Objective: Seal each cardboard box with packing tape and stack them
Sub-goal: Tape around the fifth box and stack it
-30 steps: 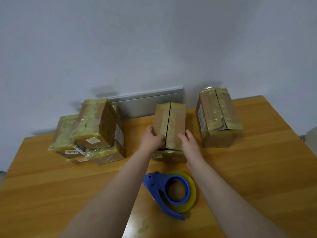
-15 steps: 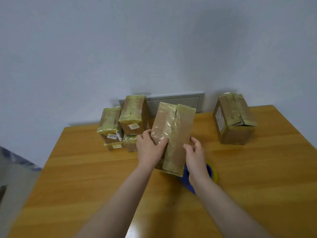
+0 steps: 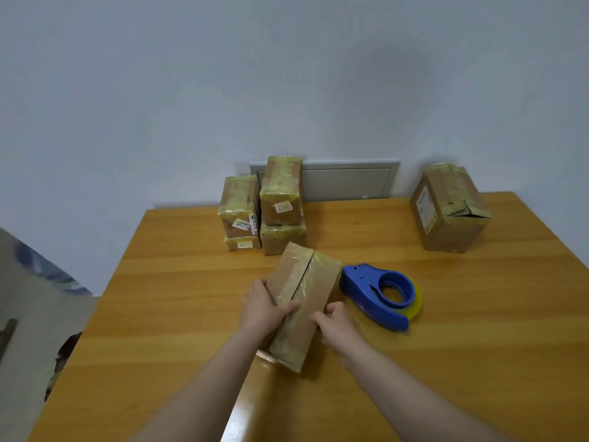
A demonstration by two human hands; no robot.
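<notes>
tape dispenser [image 3: 381, 296] right, stacked boxes [image 3: 263, 207] behind

A single wide-angle camera rides on the person's head, looking forward and down along both forearms. The left hand [image 3: 259, 309] and right hand [image 3: 338, 327], holding a brown taped cardboard box [image 3: 301, 295], sit close beneath it at mid-frame. Beyond, it faces the far edge of the orange-brown wooden table [image 3: 478, 314] and the pale grey wall [image 3: 287, 74].
</notes>
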